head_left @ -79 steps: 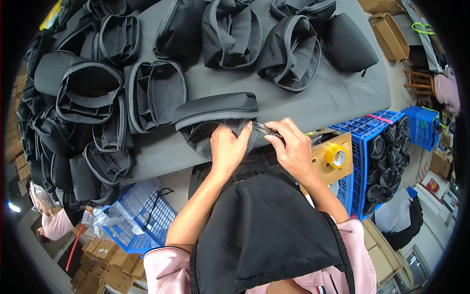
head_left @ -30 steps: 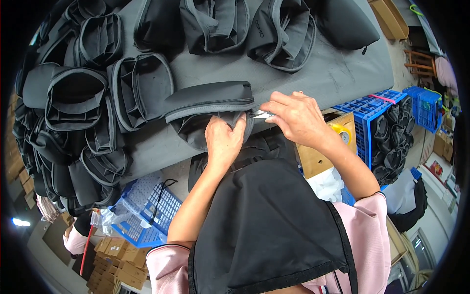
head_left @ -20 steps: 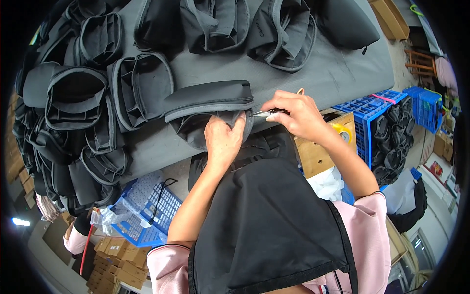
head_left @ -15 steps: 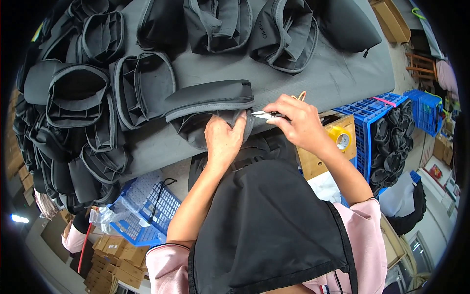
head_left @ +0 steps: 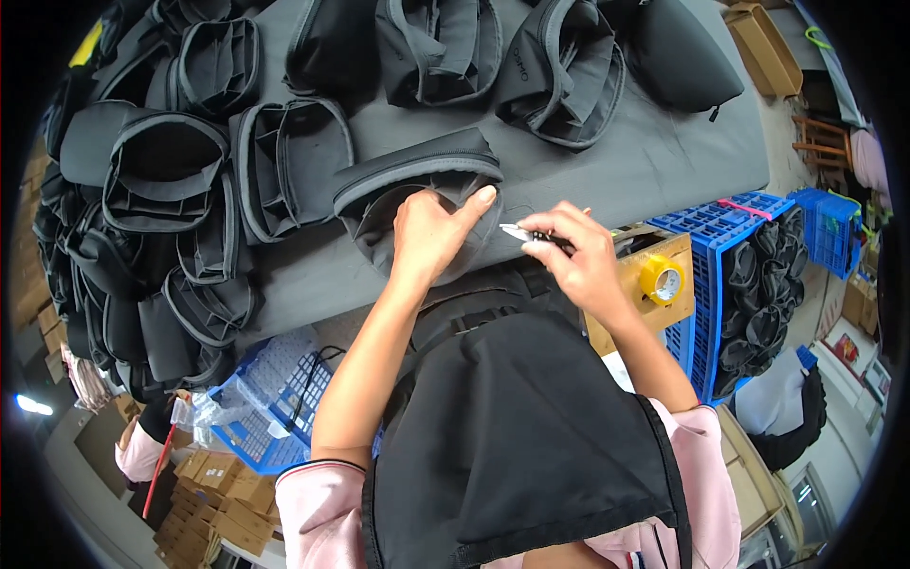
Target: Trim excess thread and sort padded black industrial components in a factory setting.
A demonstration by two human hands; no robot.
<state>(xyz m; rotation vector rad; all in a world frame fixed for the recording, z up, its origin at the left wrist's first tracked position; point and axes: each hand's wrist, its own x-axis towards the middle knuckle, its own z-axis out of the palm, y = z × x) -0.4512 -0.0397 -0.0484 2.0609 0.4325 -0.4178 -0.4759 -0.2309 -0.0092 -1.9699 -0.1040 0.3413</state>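
A black zippered pouch [head_left: 417, 163] lies tilted at the near edge of the table, its mouth gaping toward me. My left hand [head_left: 431, 235] grips its near side, fingers down inside the pouch and thumb on the rim by the right end of the zipper. To the right of the pouch, my right hand [head_left: 580, 254] is closed round a pair of thread snips [head_left: 517, 232]. Their pale blades point left at the pouch's right edge, slightly apart from it. A thin loose thread seems to lie on the table just above the blades.
Several similar pouches [head_left: 294, 171] crowd the grey table [head_left: 654, 161] at the left and far side. Right of me are a roll of yellow tape [head_left: 662, 280] on a wooden board and a blue crate [head_left: 703, 313] of black pouches. Another blue crate [head_left: 270, 417] stands lower left.
The snips have drawn back a little from the pouch's edge, and their blades now look closer together. The pouch is tipped more, and my left thumb has shifted onto its rim.
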